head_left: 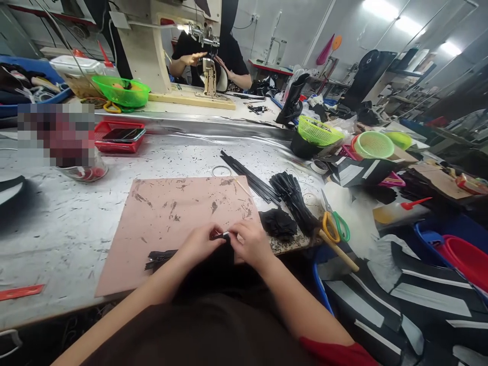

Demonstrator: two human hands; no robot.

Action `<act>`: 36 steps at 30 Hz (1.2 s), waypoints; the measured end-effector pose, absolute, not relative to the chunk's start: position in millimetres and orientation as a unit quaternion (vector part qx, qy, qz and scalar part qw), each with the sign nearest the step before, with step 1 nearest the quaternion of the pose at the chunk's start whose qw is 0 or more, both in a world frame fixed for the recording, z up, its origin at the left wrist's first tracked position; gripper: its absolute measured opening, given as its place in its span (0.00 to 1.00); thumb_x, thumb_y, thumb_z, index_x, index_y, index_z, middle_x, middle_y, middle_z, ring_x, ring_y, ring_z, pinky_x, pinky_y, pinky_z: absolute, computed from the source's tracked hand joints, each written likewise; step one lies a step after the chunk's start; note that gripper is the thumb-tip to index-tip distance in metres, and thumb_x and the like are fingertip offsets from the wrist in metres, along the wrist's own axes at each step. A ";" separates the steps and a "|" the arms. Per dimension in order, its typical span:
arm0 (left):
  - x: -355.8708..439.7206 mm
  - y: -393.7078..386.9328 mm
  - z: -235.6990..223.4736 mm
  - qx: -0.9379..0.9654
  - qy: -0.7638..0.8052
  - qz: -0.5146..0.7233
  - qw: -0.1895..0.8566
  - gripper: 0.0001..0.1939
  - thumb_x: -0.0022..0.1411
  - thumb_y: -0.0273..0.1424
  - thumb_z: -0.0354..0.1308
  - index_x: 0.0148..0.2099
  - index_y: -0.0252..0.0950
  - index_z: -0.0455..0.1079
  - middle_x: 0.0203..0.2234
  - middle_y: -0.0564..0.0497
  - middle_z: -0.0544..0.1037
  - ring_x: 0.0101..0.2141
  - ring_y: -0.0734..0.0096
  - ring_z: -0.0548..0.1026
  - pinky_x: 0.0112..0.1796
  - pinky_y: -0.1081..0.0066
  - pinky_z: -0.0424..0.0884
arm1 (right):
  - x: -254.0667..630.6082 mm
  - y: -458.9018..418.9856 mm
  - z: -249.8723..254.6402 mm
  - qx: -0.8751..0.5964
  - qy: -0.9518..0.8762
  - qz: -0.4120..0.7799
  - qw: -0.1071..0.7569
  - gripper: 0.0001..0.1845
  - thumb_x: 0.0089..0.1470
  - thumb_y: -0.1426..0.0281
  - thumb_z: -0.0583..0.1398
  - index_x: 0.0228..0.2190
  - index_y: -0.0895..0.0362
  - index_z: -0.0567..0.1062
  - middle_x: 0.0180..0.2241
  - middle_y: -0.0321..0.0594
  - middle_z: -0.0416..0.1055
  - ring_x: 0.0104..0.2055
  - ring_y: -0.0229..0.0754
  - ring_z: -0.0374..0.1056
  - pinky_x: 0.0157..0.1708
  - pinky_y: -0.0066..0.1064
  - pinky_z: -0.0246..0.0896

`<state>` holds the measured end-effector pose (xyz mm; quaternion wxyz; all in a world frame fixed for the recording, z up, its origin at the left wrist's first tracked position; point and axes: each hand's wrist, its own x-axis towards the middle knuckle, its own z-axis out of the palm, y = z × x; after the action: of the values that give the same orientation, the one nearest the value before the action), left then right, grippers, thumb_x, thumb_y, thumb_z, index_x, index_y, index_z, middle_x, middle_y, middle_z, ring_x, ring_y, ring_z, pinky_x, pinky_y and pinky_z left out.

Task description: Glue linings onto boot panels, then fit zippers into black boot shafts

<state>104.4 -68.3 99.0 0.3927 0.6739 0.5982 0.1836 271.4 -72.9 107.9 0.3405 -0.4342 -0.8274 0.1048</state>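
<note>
Both my hands meet over the front edge of a worn pink board (190,203). My left hand (200,245) pinches one end of a small black strip (225,234) with a pale patch on it, and my right hand (251,243) pinches the other. Fingers cover most of the piece. Beside my left wrist, a bundle of black strips (158,259) lies on the board. To the right of the board are a black bunch of short pieces (280,223), a sheaf of black strips (293,198) and several long flat black strips (249,178).
Scissors (331,226) with yellow and green handles and a wooden handle (339,250) lie at the right table edge. Below stands a blue tub (319,287) of black cut pieces. A red basket (120,147) holds a phone. Across the table, a person works behind a sewing machine (143,46).
</note>
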 end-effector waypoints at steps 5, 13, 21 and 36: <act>105.2 -69.7 97.1 0.666 0.584 0.201 0.418 0.09 0.49 0.35 0.53 0.31 0.36 0.70 0.27 0.53 0.75 0.30 0.70 0.72 0.33 0.72 0.66 | 263.7 -72.2 100.1 -0.462 -0.830 0.116 0.290 0.06 0.50 0.76 0.56 0.27 0.56 0.73 0.28 0.39 0.73 0.32 0.40 0.67 0.33 0.30 0.62; 110.6 -78.1 104.6 0.662 0.586 0.234 0.405 0.10 0.48 0.31 0.51 0.33 0.37 0.71 0.30 0.52 0.76 0.33 0.67 0.72 0.37 0.69 0.65 | 266.2 -72.8 100.0 -0.445 -0.847 0.089 0.276 0.06 0.50 0.76 0.57 0.26 0.58 0.74 0.28 0.39 0.74 0.30 0.40 0.68 0.31 0.29 0.61; 109.4 -74.2 101.6 0.641 0.566 0.257 0.450 0.09 0.46 0.34 0.52 0.29 0.35 0.69 0.24 0.53 0.74 0.27 0.72 0.70 0.31 0.72 0.66 | 260.4 -74.4 93.9 -0.385 -0.850 -0.020 0.360 0.10 0.49 0.78 0.53 0.25 0.59 0.73 0.23 0.41 0.71 0.26 0.40 0.66 0.29 0.30 0.62; 102.4 -81.9 115.9 0.679 0.534 0.235 0.446 0.11 0.51 0.36 0.51 0.34 0.35 0.68 0.28 0.52 0.75 0.29 0.71 0.71 0.30 0.73 0.65 | 258.6 -72.8 98.1 -0.481 -0.496 0.520 0.502 0.03 0.39 0.69 0.56 0.20 0.56 0.68 0.23 0.36 0.69 0.21 0.33 0.59 0.19 0.24 0.53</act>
<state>102.4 -81.9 115.9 0.4457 0.6792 0.5337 0.2350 258.6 -72.8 98.1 0.5017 -0.4810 -0.4963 0.5203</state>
